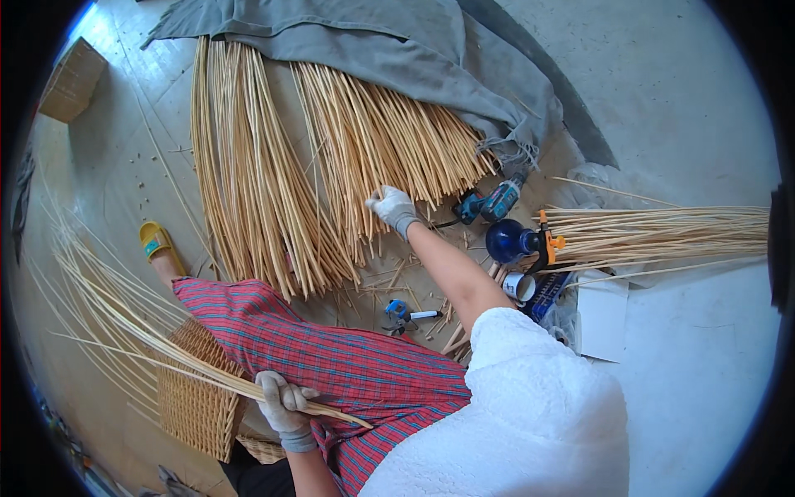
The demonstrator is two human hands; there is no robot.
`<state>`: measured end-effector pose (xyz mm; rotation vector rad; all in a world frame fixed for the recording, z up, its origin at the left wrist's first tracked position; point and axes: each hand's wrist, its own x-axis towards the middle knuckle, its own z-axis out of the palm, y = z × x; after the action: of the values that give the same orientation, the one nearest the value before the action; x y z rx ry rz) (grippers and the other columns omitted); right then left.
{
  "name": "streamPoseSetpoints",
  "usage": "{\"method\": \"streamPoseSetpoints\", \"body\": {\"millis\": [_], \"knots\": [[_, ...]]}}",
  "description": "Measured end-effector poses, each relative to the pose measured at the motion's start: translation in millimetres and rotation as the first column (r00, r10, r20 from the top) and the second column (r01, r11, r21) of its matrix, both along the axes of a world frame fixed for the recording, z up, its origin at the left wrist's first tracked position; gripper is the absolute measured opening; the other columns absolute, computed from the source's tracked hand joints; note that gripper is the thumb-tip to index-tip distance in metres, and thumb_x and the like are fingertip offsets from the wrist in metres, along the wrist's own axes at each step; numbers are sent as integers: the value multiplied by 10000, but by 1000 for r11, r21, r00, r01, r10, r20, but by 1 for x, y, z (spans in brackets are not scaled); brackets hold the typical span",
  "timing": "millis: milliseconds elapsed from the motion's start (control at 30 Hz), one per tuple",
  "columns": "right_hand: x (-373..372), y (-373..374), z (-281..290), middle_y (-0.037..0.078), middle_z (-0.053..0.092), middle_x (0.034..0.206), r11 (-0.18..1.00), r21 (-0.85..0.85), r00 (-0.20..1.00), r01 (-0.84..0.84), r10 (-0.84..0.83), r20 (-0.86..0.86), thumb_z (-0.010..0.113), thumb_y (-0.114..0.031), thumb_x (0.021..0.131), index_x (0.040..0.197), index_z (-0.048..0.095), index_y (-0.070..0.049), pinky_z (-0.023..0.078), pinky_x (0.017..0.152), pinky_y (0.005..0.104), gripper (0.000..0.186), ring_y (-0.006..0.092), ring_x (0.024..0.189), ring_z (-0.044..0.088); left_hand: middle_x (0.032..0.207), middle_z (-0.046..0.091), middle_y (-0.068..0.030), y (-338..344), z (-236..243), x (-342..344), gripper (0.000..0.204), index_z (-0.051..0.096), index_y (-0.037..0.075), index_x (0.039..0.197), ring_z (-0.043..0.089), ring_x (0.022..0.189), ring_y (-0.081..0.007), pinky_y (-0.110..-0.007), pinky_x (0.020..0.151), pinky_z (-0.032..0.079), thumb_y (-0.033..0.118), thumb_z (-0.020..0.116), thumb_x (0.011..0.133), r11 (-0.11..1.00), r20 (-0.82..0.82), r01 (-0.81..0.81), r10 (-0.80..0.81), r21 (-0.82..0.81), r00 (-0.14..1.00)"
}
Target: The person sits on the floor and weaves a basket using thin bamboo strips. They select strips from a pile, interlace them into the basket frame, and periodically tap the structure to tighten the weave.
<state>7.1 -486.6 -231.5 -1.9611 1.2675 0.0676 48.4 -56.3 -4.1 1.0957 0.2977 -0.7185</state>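
My left hand (286, 404), in a pale work glove, is closed round a bundle of thin wicker rods (199, 364). Their thick ends stick out past my palm over the red checked cloth on my lap, and the thin tips fan out to the left. My right hand (392, 207), gloved too, is stretched out to a large spread of rods (389, 137). Its fingers are curled at the near ends of these rods; what lies between them is too small to make out. Beside my left leg stands a woven wicker basket (199, 389).
A grey cloth (348, 33) covers the far ends of the rods. To the right are a cordless drill (503, 197), a blue spray bottle (509, 240), a white cup (519, 287) and another rod bundle (662, 236). Blue-handled cutters (399, 311) lie among offcuts. A cardboard box (73, 81) stands far left.
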Motion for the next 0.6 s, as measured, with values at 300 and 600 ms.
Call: {"method": "streamPoseSetpoints", "body": {"millis": [300, 600], "knots": [[-23, -33, -25, 187, 684, 1214, 995, -51, 991, 89, -93, -100, 816, -390, 756, 1266, 624, -49, 508, 972, 403, 643, 329, 1119, 656, 509, 240, 53, 4, -5, -2, 264, 440, 118, 882, 241, 347, -63, -366, 456, 573, 266, 409, 1098, 997, 10, 35, -34, -73, 999], [-29, -38, -6, 205, 707, 1176, 1000, 19, 997, 18, -16, -72, 737, -345, 828, 1254, 651, -6, 515, 964, 344, 552, 278, 1104, 682, 488, 266, 19, 2, -3, 1, 254, 436, 86, 894, 263, 330, -97, -408, 441, 568, 242, 411, 1092, 996, -32, 4, -7, -92, 999]]}}
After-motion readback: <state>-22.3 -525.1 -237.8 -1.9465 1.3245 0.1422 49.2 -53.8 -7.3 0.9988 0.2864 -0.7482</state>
